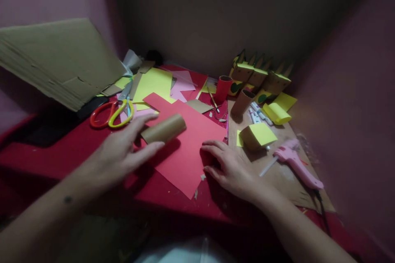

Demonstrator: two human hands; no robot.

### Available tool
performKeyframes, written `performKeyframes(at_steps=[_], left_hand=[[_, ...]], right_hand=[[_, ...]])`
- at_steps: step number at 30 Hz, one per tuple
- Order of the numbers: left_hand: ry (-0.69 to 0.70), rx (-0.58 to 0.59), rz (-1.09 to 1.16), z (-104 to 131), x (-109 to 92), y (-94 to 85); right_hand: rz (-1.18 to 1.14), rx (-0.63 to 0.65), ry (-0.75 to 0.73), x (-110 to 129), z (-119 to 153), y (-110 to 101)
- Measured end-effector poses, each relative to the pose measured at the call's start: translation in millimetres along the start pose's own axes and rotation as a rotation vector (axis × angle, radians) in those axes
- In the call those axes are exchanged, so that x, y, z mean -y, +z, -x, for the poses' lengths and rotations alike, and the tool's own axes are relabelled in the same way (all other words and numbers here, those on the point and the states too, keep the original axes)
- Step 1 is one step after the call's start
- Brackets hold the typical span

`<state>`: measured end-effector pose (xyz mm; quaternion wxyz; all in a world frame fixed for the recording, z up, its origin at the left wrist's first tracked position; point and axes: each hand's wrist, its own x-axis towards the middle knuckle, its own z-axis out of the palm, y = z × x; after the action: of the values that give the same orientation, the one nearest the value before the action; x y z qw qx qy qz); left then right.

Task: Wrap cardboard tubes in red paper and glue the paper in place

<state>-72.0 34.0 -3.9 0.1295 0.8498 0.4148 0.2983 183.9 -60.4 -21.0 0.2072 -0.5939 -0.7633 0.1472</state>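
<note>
No lettering, number or sign can be read

Three cardboard tubes (164, 128), one glue gun (298, 165)

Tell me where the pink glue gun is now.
In the head view, the pink glue gun lies on the brown board at the right, between the right hand and the pink wall.

A bare left forearm (52, 213), dark-spotted near the wrist, rises from the lower left; its bare left hand (128, 141) curves thumb opposite fingers. From the lower right, the bare right hand (230, 168) reaches mid-frame, fingers loosely bent.
</note>
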Motion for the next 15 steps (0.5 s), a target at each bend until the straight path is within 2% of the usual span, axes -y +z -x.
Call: performKeyframes(at_steps=[2, 6, 9, 15], left_hand=[[-0.022, 0.091, 0.052, 19.2, -12.7, 11.7], [0.022, 0.018, 0.018, 47.1, -32.1, 33.6], [0.115, 0.001, -0.026, 54.5, -43.1, 43.2], [0.244, 0.031, -0.174, 58.0, -54.2, 54.2]], right_hand=[[-0.007, 0.001, -0.011, -4.7, -1.3, 0.5], [-0.114, 0.018, 0.015, -17.7, -1.6, -0.1], [-0.212, 0.010, 0.063, -25.5, -0.3, -0.8], [-0.298, -0.096, 0.028, -33.3, 2.9, 7.1]])
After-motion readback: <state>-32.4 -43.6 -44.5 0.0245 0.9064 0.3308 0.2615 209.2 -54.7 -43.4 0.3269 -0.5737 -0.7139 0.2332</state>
